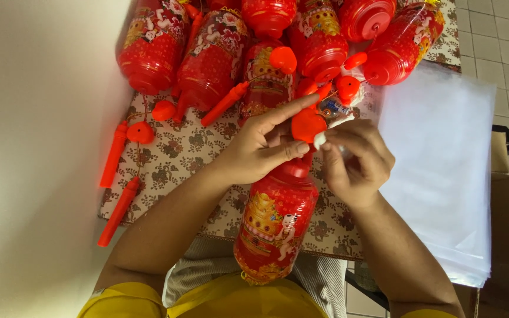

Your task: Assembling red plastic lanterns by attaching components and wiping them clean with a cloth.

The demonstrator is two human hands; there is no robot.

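Observation:
A red plastic lantern (275, 227) with gold and white pictures lies toward me on the table edge, its red cap end under my hands. My left hand (260, 147) pinches a round red cap piece (306, 125) above the lantern's neck, index finger stretched out. My right hand (356, 160) is curled just right of it, fingers closed on a small white piece (320, 140) that touches the red cap.
Several more red lanterns (213, 56) are piled at the far side of the floral tablecloth (175, 156). Loose red stick handles (115, 154) lie at the left. A stack of clear plastic bags (440, 171) lies at the right. A white wall (36, 159) is on the left.

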